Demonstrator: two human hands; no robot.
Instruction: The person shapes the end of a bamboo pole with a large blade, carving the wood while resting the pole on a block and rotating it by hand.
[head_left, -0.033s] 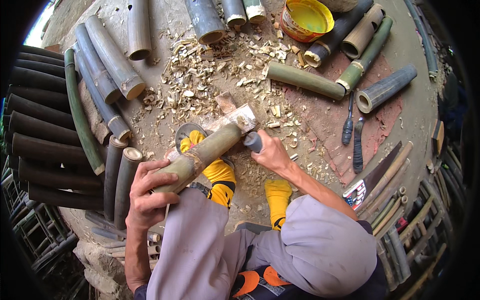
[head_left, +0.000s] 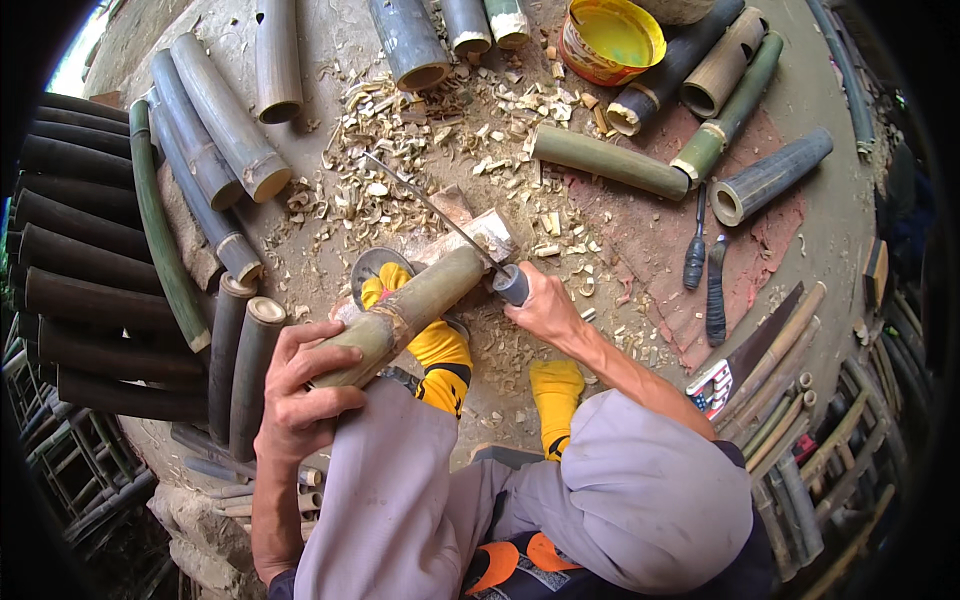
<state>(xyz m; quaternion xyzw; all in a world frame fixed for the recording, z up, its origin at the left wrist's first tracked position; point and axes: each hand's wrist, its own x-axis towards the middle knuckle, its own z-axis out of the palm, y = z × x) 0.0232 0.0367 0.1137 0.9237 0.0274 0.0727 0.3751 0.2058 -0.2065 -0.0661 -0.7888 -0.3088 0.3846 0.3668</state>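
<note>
A thick length of green-grey bamboo [head_left: 405, 318] lies slanted over my left knee, its far end near a small wooden block [head_left: 485, 235]. My left hand [head_left: 305, 390] is closed round the near end of the bamboo. In my right hand [head_left: 545, 305], just right of the bamboo's far end, is the dark round handle of a long thin-bladed knife [head_left: 437, 212]. The blade points up and to the left, past the bamboo's end and above the block. From this angle I cannot tell whether the blade touches the bamboo. My yellow-socked left foot [head_left: 440, 345] is partly hidden beneath the bamboo.
Wood shavings [head_left: 380, 150] cover the ground ahead. Several cut bamboo tubes [head_left: 225, 115] lie left and at the back; a stack of dark bamboo [head_left: 90, 290] stands far left. A yellow bucket [head_left: 612, 45], two dark-handled tools [head_left: 715, 295] and a handsaw [head_left: 745, 355] are to the right.
The knife's blade, not visible before, now shows stretched out to the upper left. My right hand has tilted the handle a little; the bamboo and my left hand have shifted only slightly.
</note>
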